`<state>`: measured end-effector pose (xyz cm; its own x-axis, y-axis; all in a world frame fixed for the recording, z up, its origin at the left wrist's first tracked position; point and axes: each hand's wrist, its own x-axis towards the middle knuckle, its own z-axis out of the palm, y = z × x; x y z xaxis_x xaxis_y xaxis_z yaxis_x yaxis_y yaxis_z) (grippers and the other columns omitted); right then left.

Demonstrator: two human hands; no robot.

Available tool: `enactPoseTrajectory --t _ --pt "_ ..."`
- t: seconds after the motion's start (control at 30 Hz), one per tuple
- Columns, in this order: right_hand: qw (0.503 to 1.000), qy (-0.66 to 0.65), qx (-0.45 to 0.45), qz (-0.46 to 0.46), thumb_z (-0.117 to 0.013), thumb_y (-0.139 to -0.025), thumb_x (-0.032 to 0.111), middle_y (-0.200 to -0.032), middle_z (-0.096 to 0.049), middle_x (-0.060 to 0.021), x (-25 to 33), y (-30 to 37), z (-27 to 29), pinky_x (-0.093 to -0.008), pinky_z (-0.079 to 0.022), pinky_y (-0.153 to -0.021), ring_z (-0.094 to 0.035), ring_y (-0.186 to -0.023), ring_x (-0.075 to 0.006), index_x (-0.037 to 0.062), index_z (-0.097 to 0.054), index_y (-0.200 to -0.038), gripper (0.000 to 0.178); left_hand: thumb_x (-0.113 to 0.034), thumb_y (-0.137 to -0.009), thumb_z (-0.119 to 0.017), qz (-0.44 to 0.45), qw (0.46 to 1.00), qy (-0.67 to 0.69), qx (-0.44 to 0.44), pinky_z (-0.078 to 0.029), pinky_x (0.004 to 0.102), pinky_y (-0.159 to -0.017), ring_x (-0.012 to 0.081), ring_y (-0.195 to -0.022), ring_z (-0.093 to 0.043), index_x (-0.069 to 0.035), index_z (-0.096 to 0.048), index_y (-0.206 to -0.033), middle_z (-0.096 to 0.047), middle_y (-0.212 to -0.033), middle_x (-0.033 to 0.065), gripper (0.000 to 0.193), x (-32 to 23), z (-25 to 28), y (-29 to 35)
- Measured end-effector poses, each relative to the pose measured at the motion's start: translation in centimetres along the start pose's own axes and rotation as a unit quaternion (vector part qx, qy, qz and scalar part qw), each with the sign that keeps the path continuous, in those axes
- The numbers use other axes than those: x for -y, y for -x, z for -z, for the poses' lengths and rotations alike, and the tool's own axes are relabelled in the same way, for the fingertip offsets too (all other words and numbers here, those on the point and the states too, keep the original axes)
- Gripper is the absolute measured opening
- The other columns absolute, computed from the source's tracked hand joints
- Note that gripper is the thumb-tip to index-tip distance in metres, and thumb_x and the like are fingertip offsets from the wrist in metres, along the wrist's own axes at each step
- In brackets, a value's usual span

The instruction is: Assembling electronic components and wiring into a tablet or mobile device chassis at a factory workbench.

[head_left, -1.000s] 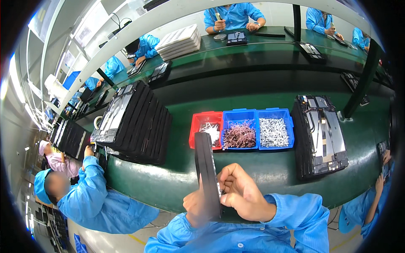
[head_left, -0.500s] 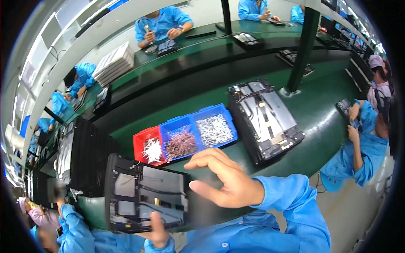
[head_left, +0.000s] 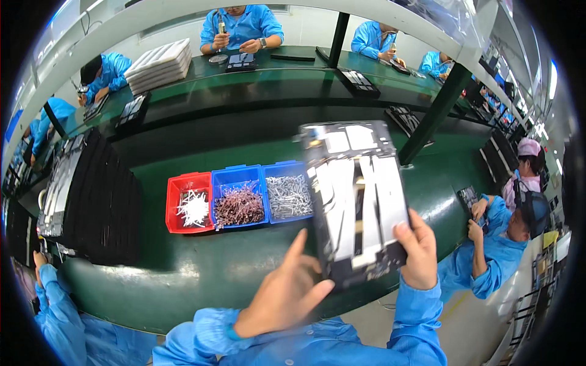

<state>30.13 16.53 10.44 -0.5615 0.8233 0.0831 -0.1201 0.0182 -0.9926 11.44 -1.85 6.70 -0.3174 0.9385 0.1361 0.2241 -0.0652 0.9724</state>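
My right hand (head_left: 420,256) grips the lower right edge of a tablet with its back off (head_left: 342,204), thumb on top and fingers behind. Pale battery packs, dark cables and a board along the bottom show on it, slightly blurred. My left hand (head_left: 281,296) is just left of the tablet's lower corner, thumb and index finger spread, holding nothing. Beyond it sit a red bin of white strips (head_left: 171,207), a blue bin of reddish-brown small parts (head_left: 238,168) and a blue bin of silvery small parts (head_left: 278,166), partly covered by the tablet.
A tall stack of dark tablets (head_left: 101,201) stands at the left of the green table (head_left: 183,274). A dark green post (head_left: 436,113) rises behind the tablet. Co-workers sit across the bench and at the right (head_left: 488,262). White foam trays (head_left: 159,67) are piled at the far left.
The tablet that lay in my left hand appears turned upright and moved right, now in my right hand. My left hand has let go. The stack at the right is now hidden behind it.
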Motion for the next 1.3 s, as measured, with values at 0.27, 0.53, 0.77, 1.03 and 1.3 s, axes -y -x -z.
enactPoseTrajectory --t 0.27,0.53,0.77,1.03,1.3 --pt "0.995 0.087 -0.031 0.025 -0.061 -0.099 0.014 -0.13 -0.065 -0.0138 0.7 -5.0 5.5 -0.0287 -0.046 -0.1 -0.062 -0.113 -0.0167 -0.0102 -0.054 -0.139 0.047 -0.02 -0.091 -0.077 -0.186 0.965 -0.168 -0.072 -0.053 0.0361 -0.06 0.0255 -0.07 -0.063 0.011 -0.029 -0.153 -0.06 -0.092 0.0152 0.085 0.9 -5.9 -6.5" --pt "0.992 0.121 -0.023 -0.017 -0.063 -0.101 0.02 -0.129 -0.066 -0.0131 -3.1 -7.0 8.5 -0.0294 -0.045 -0.102 -0.061 -0.115 -0.018 -0.0083 -0.056 -0.138 0.047 -0.021 -0.087 -0.08 -0.16 0.969 -0.163 -0.099 -0.053 0.039 -0.058 0.0252 -0.067 -0.061 0.012 -0.032 -0.151 -0.057 -0.083 0.0113 0.087 2.2 -7.9 -7.0" --pt "0.997 0.071 -0.026 -0.033 -0.06 -0.104 0.026 -0.133 -0.064 -0.0132 -2.1 -7.3 7.6 -0.0299 -0.043 -0.105 -0.058 -0.121 -0.0192 -0.0073 -0.055 -0.14 0.049 -0.021 -0.081 -0.085 -0.176 0.964 -0.151 -0.13 -0.053 0.0375 -0.057 0.0227 -0.064 -0.059 0.01 -0.032 -0.152 -0.054 -0.08 0.0083 0.094 3.0 -9.0 -7.4" --pt "0.994 0.048 -0.023 -0.093 -0.047 -0.109 0.041 -0.135 -0.063 -0.013 -3.2 -9.8 11.8 -0.0318 -0.042 -0.107 -0.059 -0.123 -0.0222 -0.0053 -0.058 -0.138 0.056 -0.021 -0.078 -0.088 -0.176 0.961 -0.169 -0.133 -0.051 0.0336 -0.054 0.0172 -0.061 -0.055 0.008 -0.03 -0.155 -0.052 -0.079 0.0047 0.1 3.6 -8.9 -7.6" --pt "0.969 -0.098 -0.221 -0.057 -0.056 -0.104 0.026 -0.122 -0.066 -0.0205 -13.3 -23.1 24.4 -0.0414 -0.057 -0.09 -0.067 -0.105 -0.0314 -0.0039 -0.056 -0.126 0.037 -0.012 -0.09 -0.075 -0.06 0.984 -0.132 -0.106 -0.046 0.0297 -0.047 0.0141 -0.047 -0.053 -0.001 -0.065 -0.114 -0.055 -0.06 0.0036 0.028 9.1 -3.4 -3.7"
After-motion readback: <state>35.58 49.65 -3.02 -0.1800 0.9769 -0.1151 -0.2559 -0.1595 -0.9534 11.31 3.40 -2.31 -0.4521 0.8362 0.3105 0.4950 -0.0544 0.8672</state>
